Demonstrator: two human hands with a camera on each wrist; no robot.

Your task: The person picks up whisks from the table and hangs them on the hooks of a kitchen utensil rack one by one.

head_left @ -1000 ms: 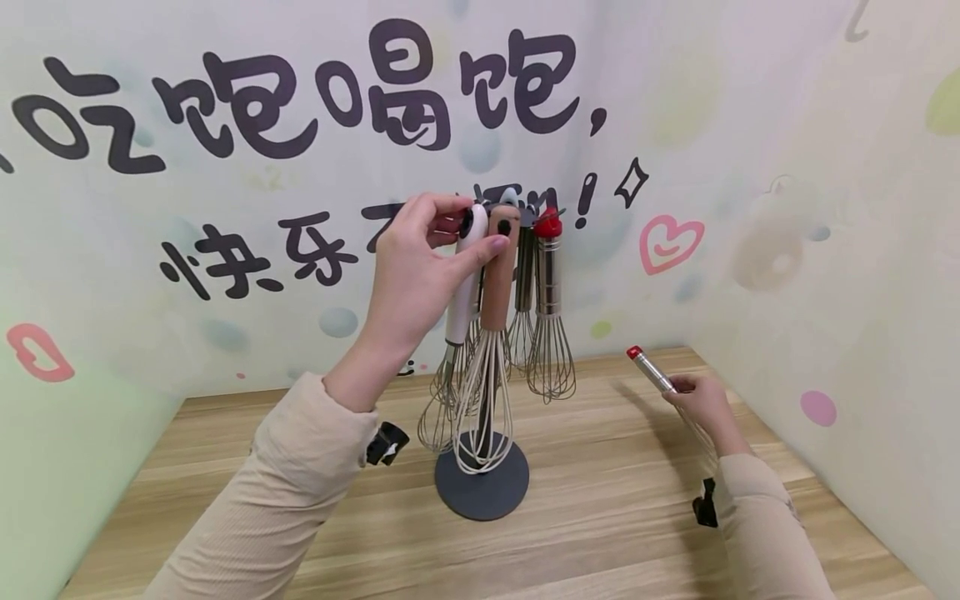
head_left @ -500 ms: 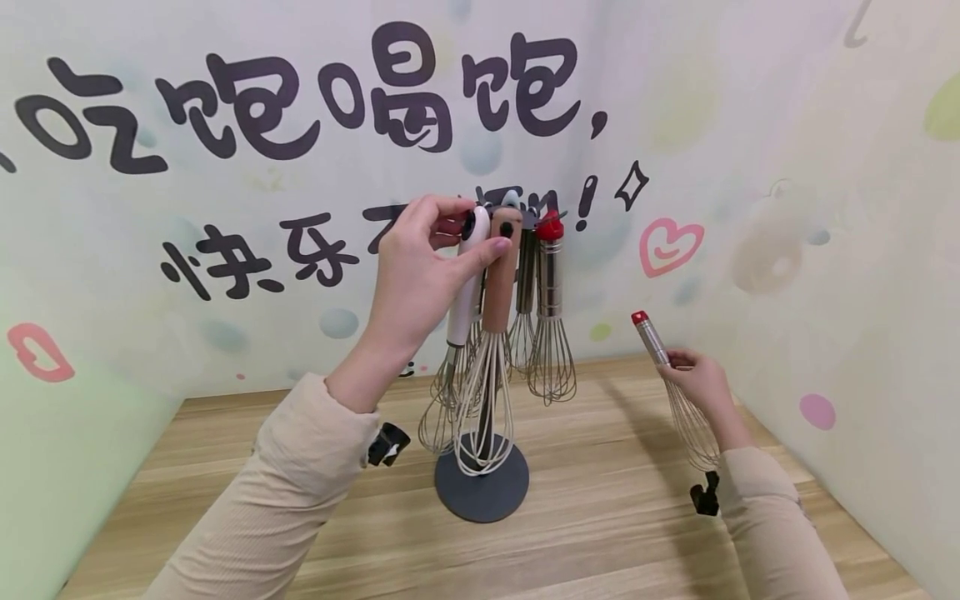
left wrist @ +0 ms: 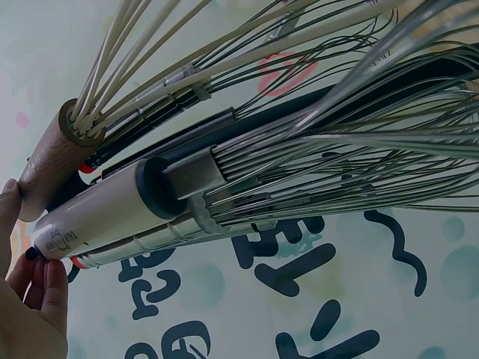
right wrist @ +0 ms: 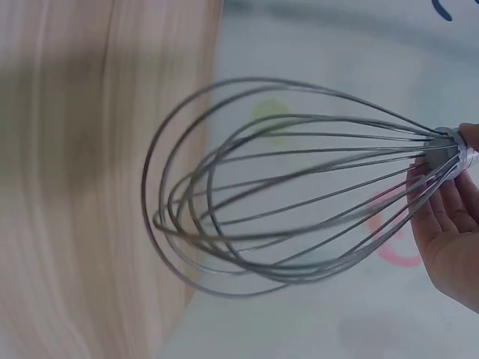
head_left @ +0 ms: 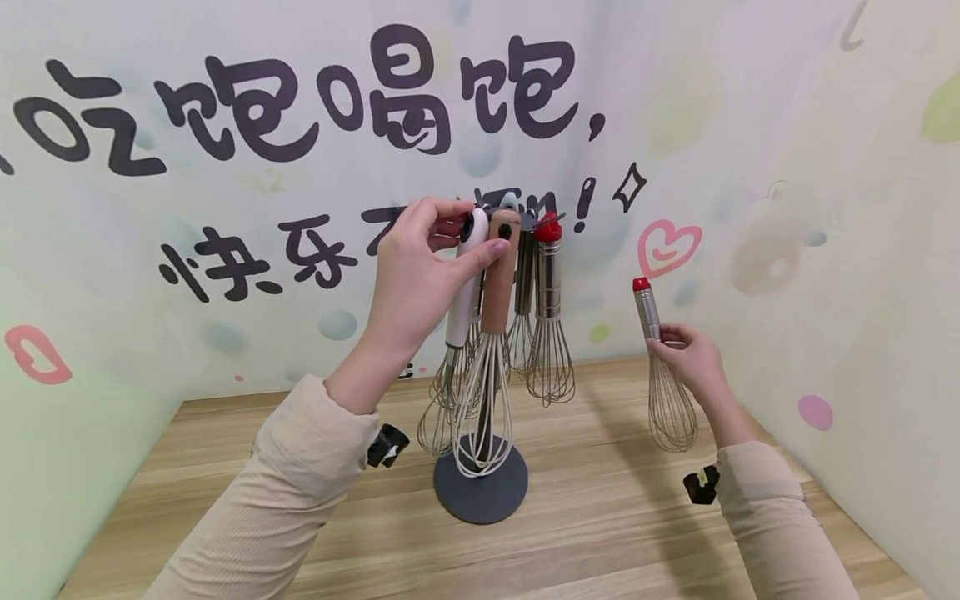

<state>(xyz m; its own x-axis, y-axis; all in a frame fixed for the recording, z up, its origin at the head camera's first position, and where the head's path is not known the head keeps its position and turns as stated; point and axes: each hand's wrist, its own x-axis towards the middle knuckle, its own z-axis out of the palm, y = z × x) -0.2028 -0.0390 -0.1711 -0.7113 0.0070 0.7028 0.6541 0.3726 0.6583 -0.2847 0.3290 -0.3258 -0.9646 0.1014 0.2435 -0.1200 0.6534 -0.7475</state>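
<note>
My left hand (head_left: 416,275) is at the top of a whisk stand (head_left: 480,500) with a round dark base. Its thumb lies on the wooden-handled whisk (head_left: 496,292), and its fingers touch the top end of the white-handled whisk (left wrist: 97,218). Both whisks hang heads down. At the right, my right hand (head_left: 693,358) holds a metal whisk (head_left: 645,310) with a red cap, pinching it where handle meets wires. This whisk is in the air, cap up, leaning slightly; its wire loops (right wrist: 224,179) fill the right wrist view.
Another red-capped metal whisk (head_left: 550,275) hangs on the stand's right side, with a further whisk (head_left: 524,275) behind it. A wooden table (head_left: 585,533) lies below. A printed wall (head_left: 225,192) stands close behind, with side walls at both sides.
My right hand has lifted the red-capped whisk and moved it slightly left. The whisk has turned from a slant to nearly upright. My left hand stays in place.
</note>
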